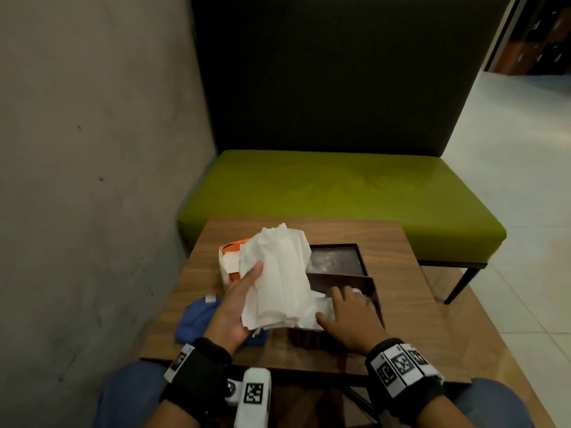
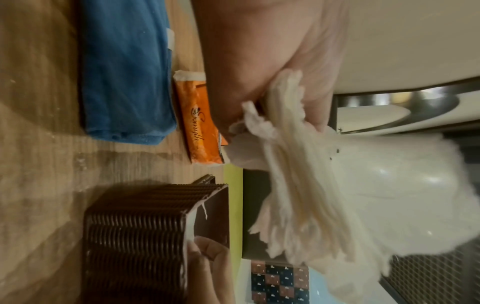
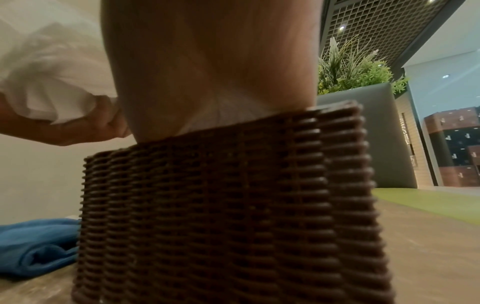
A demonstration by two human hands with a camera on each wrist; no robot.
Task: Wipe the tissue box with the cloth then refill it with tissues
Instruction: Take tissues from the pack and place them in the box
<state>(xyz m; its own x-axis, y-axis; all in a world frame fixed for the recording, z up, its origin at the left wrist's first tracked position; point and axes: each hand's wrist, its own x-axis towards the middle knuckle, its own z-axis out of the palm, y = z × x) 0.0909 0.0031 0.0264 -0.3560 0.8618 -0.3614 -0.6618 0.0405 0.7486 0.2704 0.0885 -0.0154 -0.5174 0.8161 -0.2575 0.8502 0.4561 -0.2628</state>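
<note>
Head view shows a small wooden table [image 1: 386,242] with the brown woven tissue box [image 1: 304,336] standing near its front edge, open at the top. Its lid [image 1: 335,257] lies flat on the table just behind it, toward the far edge. The left hand [image 1: 234,307] holds a thick stack of white tissues [image 1: 278,279] up above the table, thumb across the front of the stack and fingers curled behind it. The right hand [image 1: 349,313] lies with flat, spread fingers on the tissues already in the box, pressing down on them; it grips nothing. A blue cloth [image 1: 197,316] lies crumpled near the front left corner, beside the box and partly under the left wrist. An orange tissue packet [image 1: 231,251] sits by the left edge, behind the raised stack. Left wrist view shows the cloth [image 2: 124,72], the packet [image 2: 200,123] and the ribbed wall of the box [image 2: 135,236] in a row on the wood. Right wrist view shows the box wall [image 3: 221,216] close up, with the cloth [image 3: 36,244] to its left.
</note>
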